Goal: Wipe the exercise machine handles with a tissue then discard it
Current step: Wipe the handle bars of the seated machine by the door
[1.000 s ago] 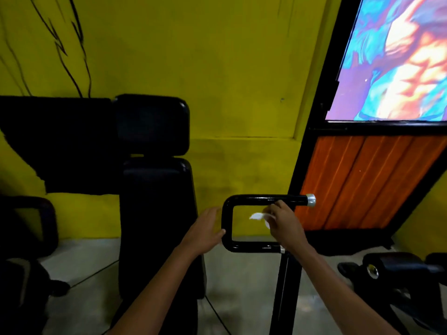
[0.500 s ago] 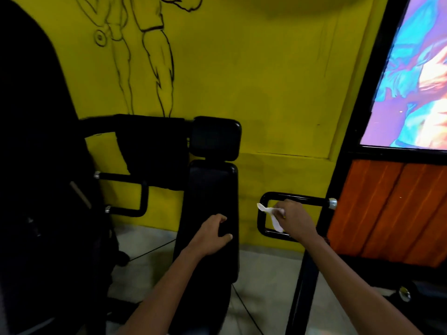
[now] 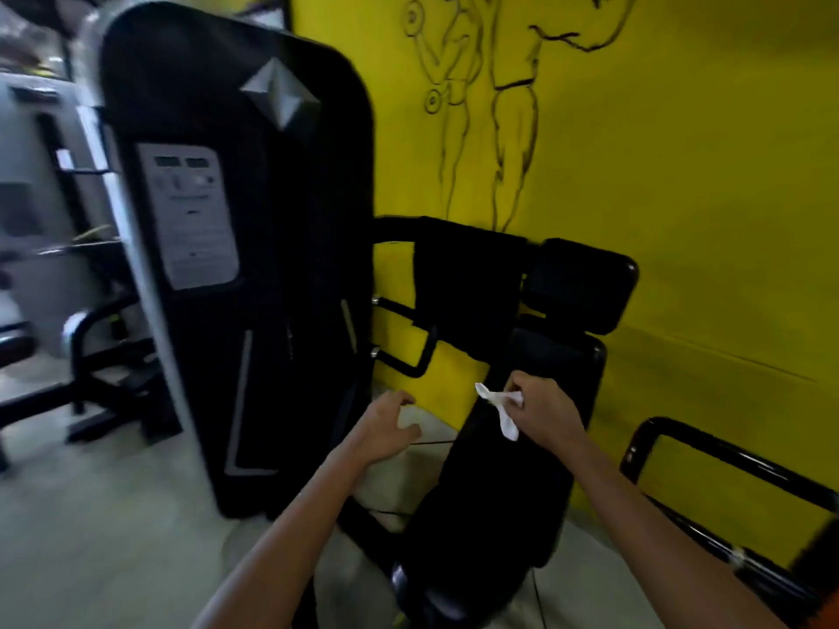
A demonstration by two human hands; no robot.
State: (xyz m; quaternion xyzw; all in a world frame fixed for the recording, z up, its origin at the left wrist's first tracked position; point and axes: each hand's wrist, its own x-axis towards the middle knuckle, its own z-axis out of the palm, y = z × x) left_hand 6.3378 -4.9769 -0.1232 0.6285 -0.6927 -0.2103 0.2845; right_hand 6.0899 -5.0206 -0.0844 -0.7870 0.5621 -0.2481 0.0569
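Note:
My right hand (image 3: 540,413) pinches a crumpled white tissue (image 3: 499,410) in front of the black padded backrest (image 3: 540,401) of the exercise machine. The right black loop handle (image 3: 708,460) now lies well to the right of that hand, apart from it. The left black loop handle (image 3: 408,338) sticks out beside the weight tower, above and left of my hands. My left hand (image 3: 390,426) hangs in the air with loosely curled fingers and holds nothing, just left of the backrest.
A tall black weight-stack tower (image 3: 254,247) with a grey instruction label (image 3: 190,215) stands at the left. A black headrest pad (image 3: 581,288) tops the seat. The yellow wall (image 3: 681,174) carries a line drawing. Other gym equipment (image 3: 68,347) stands at far left on a grey floor.
The view has swung left. My right hand left the right handle with the tissue and moved across to the backrest. My left hand came off the backrest side.

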